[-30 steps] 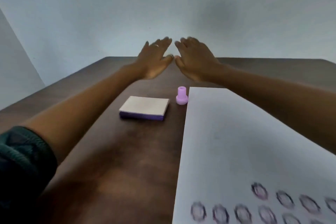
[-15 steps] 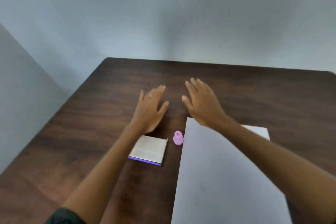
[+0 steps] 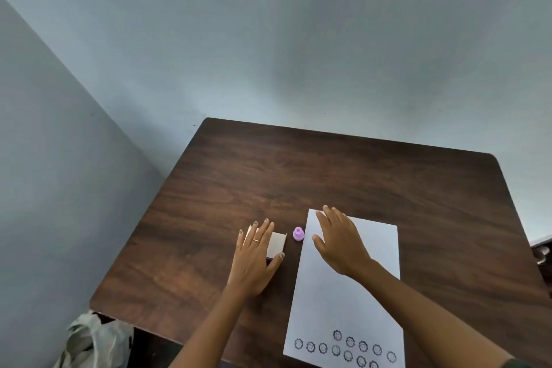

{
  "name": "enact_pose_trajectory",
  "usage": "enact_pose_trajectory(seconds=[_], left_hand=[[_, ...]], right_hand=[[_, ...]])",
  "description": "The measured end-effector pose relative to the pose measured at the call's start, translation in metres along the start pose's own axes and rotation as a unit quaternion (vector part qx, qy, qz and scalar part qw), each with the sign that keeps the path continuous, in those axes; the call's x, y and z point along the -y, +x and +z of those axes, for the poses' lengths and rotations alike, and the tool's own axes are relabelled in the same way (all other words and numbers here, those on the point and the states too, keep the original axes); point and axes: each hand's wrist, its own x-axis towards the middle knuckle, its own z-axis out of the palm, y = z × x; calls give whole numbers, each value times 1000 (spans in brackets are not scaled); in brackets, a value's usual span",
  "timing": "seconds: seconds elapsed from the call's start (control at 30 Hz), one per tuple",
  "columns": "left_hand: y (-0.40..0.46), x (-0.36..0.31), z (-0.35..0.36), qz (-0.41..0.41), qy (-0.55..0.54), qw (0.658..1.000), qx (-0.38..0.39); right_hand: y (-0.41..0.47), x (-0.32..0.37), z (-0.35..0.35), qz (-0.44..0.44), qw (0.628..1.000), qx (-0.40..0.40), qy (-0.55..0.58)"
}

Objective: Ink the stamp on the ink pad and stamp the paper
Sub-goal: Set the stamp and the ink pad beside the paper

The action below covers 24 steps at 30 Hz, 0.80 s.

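Observation:
A small pink stamp stands upright on the dark wooden table, between the ink pad and the paper. The ink pad is a flat closed box with a pale lid and purple base. My left hand lies flat over its left part, fingers spread, a ring on one finger. The white paper lies to the right of the stamp, with several round stamp prints near its front edge. My right hand hovers open over the paper's far left corner, holding nothing.
Grey walls close in behind the table and on the left. A crumpled plastic bag lies on the floor by the table's front left corner. Something pale shows past the table's right edge.
Both hands have drawn back from the far side of the table toward me. The left now rests over the ink pad, the right over the paper. The view has pulled back and up.

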Motion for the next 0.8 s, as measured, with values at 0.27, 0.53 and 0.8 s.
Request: enact_pose_trajectory(seconds=[0.27, 0.53, 0.8], left_hand=[[-1, 10, 5, 20, 34, 998, 50], [-3, 11, 18, 25, 29, 998, 47], [3, 6, 22, 28, 10, 999, 44]], right_hand=[[-8, 2, 18, 15, 995, 88, -35], [-13, -6, 36, 46, 982, 173, -50], [-15, -36, 31, 100, 981, 164, -24]])
